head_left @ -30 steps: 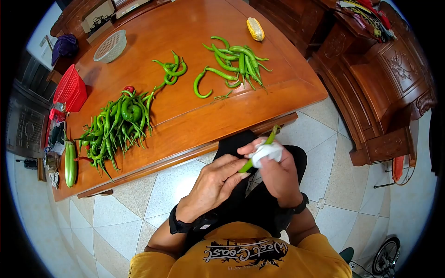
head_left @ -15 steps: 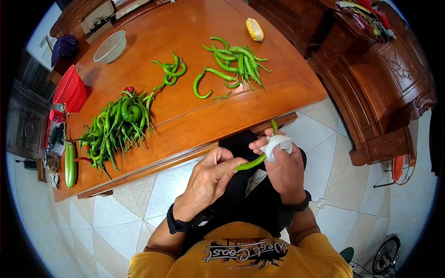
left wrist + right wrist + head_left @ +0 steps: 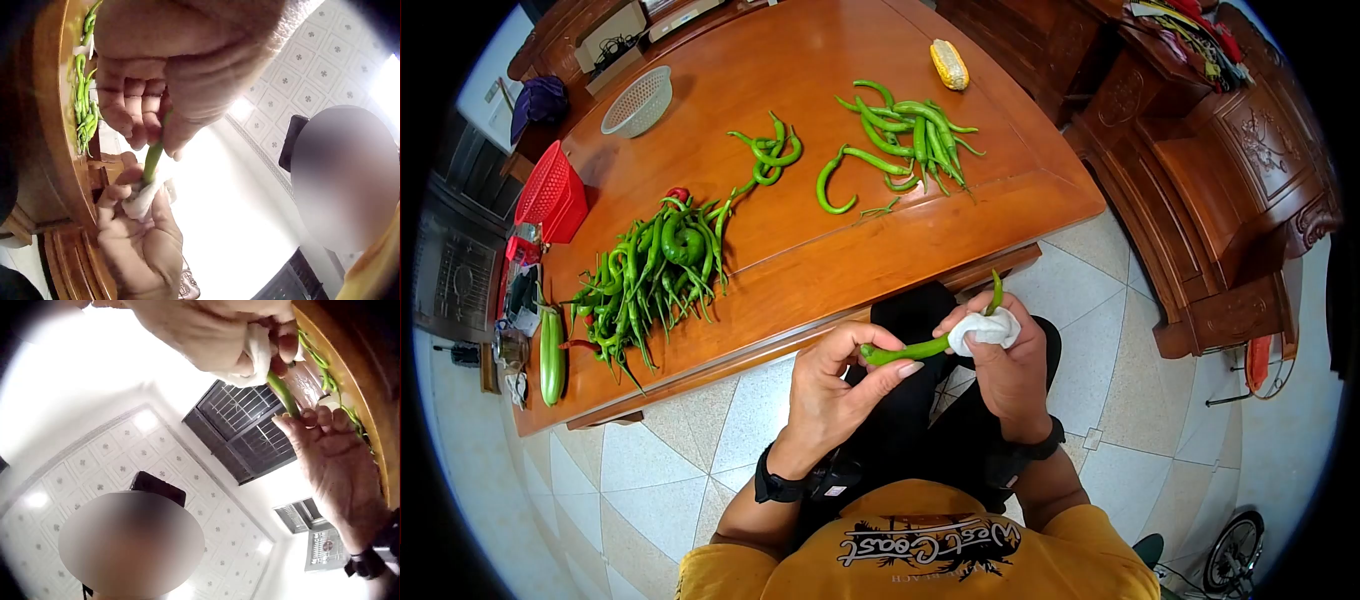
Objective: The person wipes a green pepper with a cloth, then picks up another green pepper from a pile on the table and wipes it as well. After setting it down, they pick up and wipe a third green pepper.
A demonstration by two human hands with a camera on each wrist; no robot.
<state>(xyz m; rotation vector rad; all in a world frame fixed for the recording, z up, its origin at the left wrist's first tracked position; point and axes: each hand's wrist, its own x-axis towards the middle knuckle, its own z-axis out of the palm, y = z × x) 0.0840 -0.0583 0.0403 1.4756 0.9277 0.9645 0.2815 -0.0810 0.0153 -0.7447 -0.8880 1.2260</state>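
Over the lap, a long green chili pepper stretches between the two hands. My left hand pinches one end of it between thumb and fingers. A white cloth is wrapped around the other part, and my right hand grips cloth and pepper together. The pepper's far tip sticks out above the cloth. In the left wrist view, the pepper runs from the left fingers down into the cloth. The right wrist view shows the cloth bunched under the right fingers.
On the wooden table lie a big heap of green peppers, a smaller pile and a few curled ones. A corn cob, a red basket, a pale basket and a long green vegetable stand or lie around them.
The left hand has shifted left and up, its thumb and fingers now spread wider around the pepper's end. More of the pepper shows between the hands, and the cloth sits further toward its other end.
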